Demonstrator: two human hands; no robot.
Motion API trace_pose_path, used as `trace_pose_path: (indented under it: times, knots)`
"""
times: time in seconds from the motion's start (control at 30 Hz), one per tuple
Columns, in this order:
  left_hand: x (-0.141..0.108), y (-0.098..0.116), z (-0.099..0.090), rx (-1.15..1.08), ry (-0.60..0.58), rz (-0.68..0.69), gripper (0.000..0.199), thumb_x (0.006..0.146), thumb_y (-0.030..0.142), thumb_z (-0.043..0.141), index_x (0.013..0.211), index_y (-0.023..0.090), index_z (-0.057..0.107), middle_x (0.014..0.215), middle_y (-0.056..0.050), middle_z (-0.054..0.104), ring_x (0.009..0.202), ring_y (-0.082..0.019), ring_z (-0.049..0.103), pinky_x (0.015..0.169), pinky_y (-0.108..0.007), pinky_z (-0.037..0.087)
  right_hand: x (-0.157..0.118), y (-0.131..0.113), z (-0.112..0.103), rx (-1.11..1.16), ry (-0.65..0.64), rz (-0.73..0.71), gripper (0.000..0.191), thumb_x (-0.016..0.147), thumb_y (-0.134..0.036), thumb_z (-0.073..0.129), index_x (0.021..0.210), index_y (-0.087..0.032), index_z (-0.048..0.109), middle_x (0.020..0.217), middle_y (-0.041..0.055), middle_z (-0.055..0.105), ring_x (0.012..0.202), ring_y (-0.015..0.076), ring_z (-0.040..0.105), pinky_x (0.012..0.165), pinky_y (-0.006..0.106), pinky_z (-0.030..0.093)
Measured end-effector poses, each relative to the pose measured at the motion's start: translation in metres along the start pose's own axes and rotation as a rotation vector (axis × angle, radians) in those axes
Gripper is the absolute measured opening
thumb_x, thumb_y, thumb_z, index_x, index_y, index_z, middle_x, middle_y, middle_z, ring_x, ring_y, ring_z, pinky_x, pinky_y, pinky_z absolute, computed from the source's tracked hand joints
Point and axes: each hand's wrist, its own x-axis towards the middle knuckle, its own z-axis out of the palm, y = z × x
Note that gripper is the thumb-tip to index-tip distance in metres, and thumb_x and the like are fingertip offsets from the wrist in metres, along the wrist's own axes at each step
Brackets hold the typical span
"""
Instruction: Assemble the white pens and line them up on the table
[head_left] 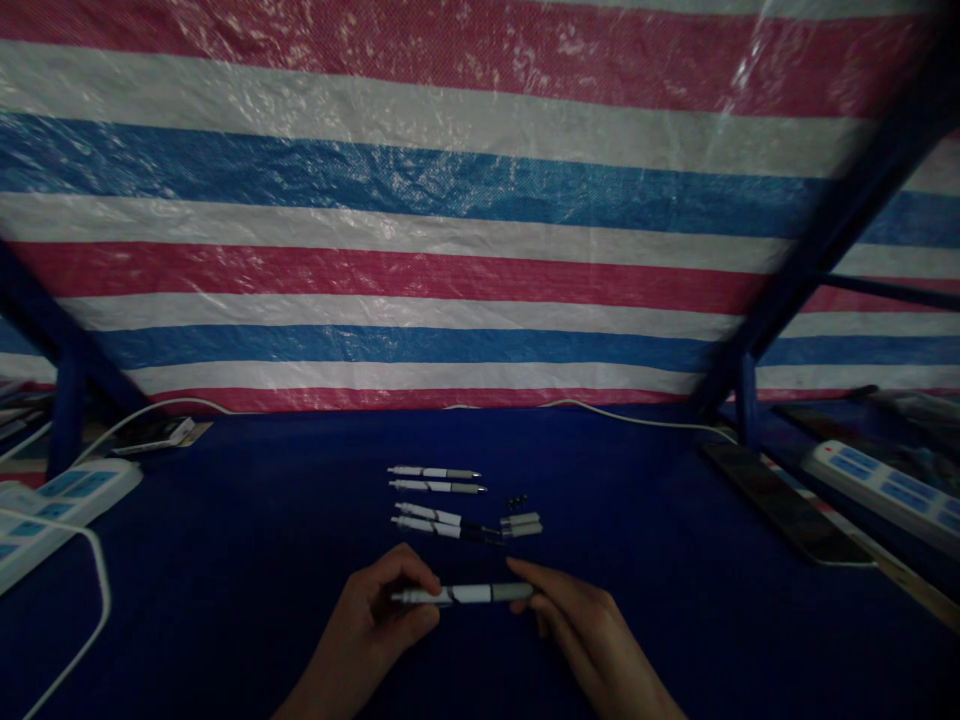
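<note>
A white pen with a grey grip (472, 594) lies level between my two hands. My left hand (375, 615) pinches its clicker end between thumb and finger. At the grey grip end, my right hand (574, 615) has its fingers closed around the tip, which they hide. Beyond the hands are two pen barrels (427, 520) with dark ends, lying side by side. Next to them sit two loose grey grips (520, 524) and several tiny dark parts (517, 501). Farther back, two whole pens (435, 487) lie parallel, tips to the right.
White power strips stand at the left (75, 505) and right (889, 485). A dark phone-like slab (784, 500) lies at the right. White cables (645, 418) run along the back edge. Blue frame bars (817, 220) and a striped sheet (420, 270) rise behind the blue tabletop (262, 520).
</note>
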Motion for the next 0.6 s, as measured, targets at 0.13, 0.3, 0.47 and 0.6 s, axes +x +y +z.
trace_pose_path:
  times: [0.13,0.3,0.47,0.6]
  knots:
    - [-0.0001,-0.0019,0.0004,-0.002,-0.017,-0.011,0.008,0.076,0.027,0.069,0.080,0.021,0.068,0.072,0.002,0.055,0.061,-0.014,0.047,0.055,-0.023,0.034,-0.0024,-0.0014,0.0013,-0.030,-0.047,0.025,0.046,0.096,-0.016,0.040,0.141,-0.027,0.043,0.105,0.0062,0.069,0.085,0.0179,0.066,0.077,0.029,0.051]
    - [0.0003,0.0038,0.0013,-0.005,-0.024,-0.037,0.006,0.075,0.026,0.069,0.080,0.021,0.068,0.070,0.002,0.055,0.060,-0.013,0.046,0.054,-0.023,0.033,-0.0024,-0.0031,0.0017,-0.025,0.034,0.040,0.016,0.097,-0.020,0.040,0.104,-0.023,0.054,0.086,0.0020,0.065,0.072,0.0162,0.062,0.065,0.025,0.047]
    - [0.0003,0.0054,0.0011,-0.006,-0.032,-0.033,0.006,0.075,0.025,0.069,0.080,0.021,0.068,0.073,0.002,0.056,0.062,-0.014,0.048,0.056,-0.024,0.035,-0.0012,-0.0065,-0.0017,-0.101,-0.002,0.006,0.029,0.101,-0.029,0.035,0.079,-0.023,0.054,0.075,0.0000,0.061,0.068,0.0161,0.059,0.063,0.026,0.043]
    - [0.0003,0.0058,0.0006,-0.003,-0.024,-0.038,0.007,0.074,0.025,0.069,0.080,0.021,0.068,0.071,0.002,0.055,0.061,-0.014,0.048,0.055,-0.024,0.034,-0.0012,-0.0032,0.0013,0.006,0.010,0.014,0.021,0.095,-0.020,0.047,0.115,-0.026,0.048,0.092,0.0005,0.065,0.079,0.0167,0.063,0.069,0.025,0.046]
